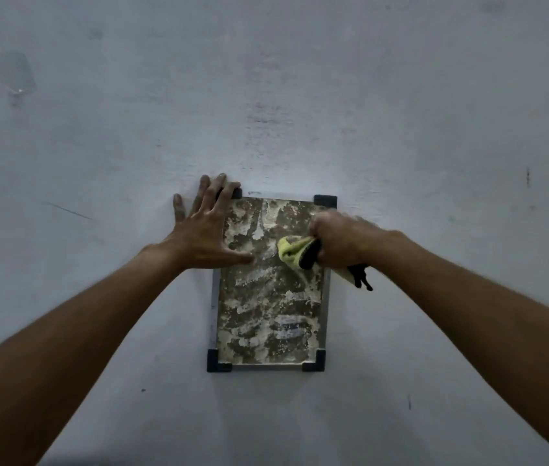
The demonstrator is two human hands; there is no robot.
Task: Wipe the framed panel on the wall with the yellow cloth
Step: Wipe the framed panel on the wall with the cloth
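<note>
While the wipe is under way, these lines set out what shows:

Step in hand: rubbing the upper right part of the framed panel (268,297) with the yellow cloth (291,252); judged mid-task, since pale blotches cover most of the surface.

Right hand (340,242): fingers curled tight around the bunched cloth, a yellow wad poking out past them toward the panel's middle, a dark-trimmed tail hanging out below the heel of the hand. The hand is blurred, so exact contact is hard to read.

Left hand (209,230): fingers spread and flat, gripping nothing; fingertips overlap the top left corner piece, thumb lies across the panel's left edge, palm partly on the wall (98,112).

Where the panel is: hung on the wall, directly under both sets of fingers, reaching well below them.

Doing it well: keep the left hand pressing so the frame does not swing; work the wad in overlapping strokes from the top down; turn to a fresh face of cloth as it soils; push into the edges beside the frame rail.

Risk: hard sideways rubbing could shift the frame on its hanging.

Counts: one panel, one cloth, two hands, four dark corner pieces (325,200), one of them mostly hidden beneath the left fingertips.
</note>
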